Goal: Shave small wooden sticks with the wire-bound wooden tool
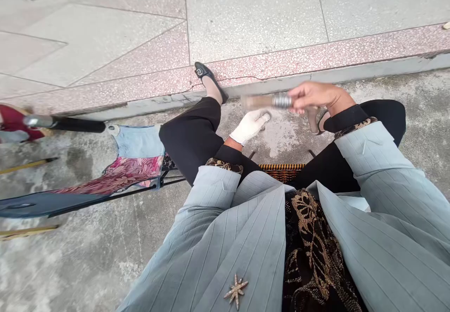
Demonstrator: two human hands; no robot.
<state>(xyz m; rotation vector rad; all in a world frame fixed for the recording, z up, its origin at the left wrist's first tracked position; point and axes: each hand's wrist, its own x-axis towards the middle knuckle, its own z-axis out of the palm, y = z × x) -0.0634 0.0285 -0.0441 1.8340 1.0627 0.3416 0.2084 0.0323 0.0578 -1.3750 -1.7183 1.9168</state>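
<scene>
In my bare right hand [311, 97] is a short wooden stick wound with silvery wire [282, 100], held level and pointing left. Its far end is smeared by motion. Just below it, my left hand [250, 125] wears a white knit glove. The gloved fingers are closed, with a small greyish bit [267, 116] showing at the fingertips; its kind I cannot make out. The stick passes above the glove, and whether they touch I cannot tell. Both hands are over the concrete ground between my knees.
A raised terrazzo step [253, 31] runs across ahead, my left shoe [211, 80] against its edge. At left stands a folding seat with floral cloth [137, 174], a black handle [79, 123] beside it. Below me is a woven wicker seat [283, 174].
</scene>
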